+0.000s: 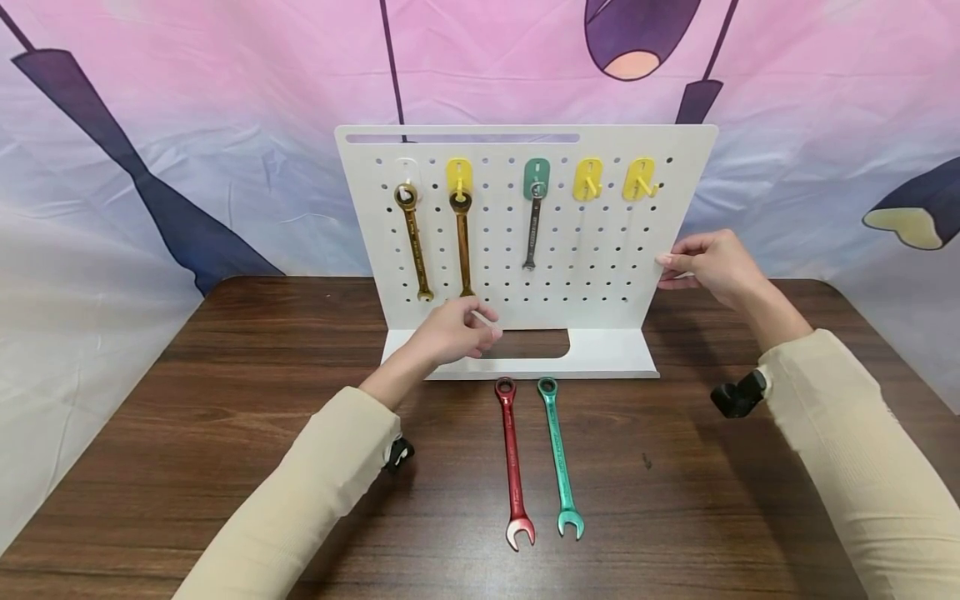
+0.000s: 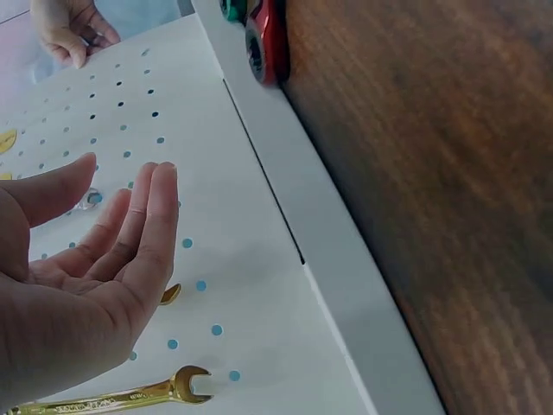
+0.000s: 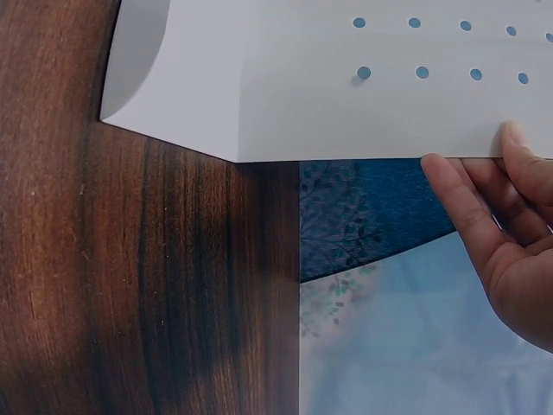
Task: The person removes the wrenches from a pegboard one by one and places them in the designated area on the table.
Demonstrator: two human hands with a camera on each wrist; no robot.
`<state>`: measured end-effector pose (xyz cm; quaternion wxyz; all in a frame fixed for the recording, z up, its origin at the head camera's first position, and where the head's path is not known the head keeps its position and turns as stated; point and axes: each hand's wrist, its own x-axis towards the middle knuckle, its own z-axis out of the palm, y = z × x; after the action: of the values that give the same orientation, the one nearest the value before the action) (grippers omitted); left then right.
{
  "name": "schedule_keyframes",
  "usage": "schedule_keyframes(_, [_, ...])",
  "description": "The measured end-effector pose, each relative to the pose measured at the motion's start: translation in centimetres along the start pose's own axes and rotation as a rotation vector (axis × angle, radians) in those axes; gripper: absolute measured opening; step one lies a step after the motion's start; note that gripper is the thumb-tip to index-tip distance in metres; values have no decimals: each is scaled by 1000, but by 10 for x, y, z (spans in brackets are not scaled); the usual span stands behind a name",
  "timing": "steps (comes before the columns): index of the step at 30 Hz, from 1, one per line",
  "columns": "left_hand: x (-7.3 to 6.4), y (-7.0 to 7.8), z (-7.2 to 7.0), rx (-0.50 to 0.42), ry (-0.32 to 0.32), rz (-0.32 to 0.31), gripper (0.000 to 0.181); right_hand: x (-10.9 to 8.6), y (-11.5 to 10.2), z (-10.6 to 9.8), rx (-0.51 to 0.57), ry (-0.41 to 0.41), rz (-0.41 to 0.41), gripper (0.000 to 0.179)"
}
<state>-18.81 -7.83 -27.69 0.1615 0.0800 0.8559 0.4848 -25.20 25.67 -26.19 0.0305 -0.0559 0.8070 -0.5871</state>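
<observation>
A white pegboard stands upright on the table. My right hand pinches its right edge, the thumb on the front face and other fingers behind it. My left hand is in front of the board's lower part, its fingers loosely bent with nothing between them. It overlaps the lower end of a gold ratcheting wrench hanging from a yellow hook. To the left hangs another gold wrench on a clear hook, its open jaw end visible in the left wrist view. A small silver wrench hangs from a green hook.
Two bare yellow hooks, one inner and one outer, are at the board's right. A red wrench and a green wrench lie on the wooden table before the base. A printed cloth hangs behind.
</observation>
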Motion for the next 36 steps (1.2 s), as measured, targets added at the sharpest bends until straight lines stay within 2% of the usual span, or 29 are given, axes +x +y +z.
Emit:
schedule_keyframes(10, [9,10,-4,67,11,50,29,0,0,0,6,-2,8,11])
schedule_keyframes(15, [12,17,-6,82,33,56,30,0,0,0,14,-3,8,11])
schedule_keyframes(21, [16,24,-6,80,56,104,31,1,1,0,20,-10,10,11])
schedule_keyframes(24, [19,28,-6,80,83,127,31,1,1,0,21,-10,9,12])
schedule_keyframes(30, [24,39,-5,79,181,167,28,1,1,0,14,-2,10,12])
schedule_keyframes(36, [27,49,-5,63,221,197,30,1,0,0,15,-11,10,12])
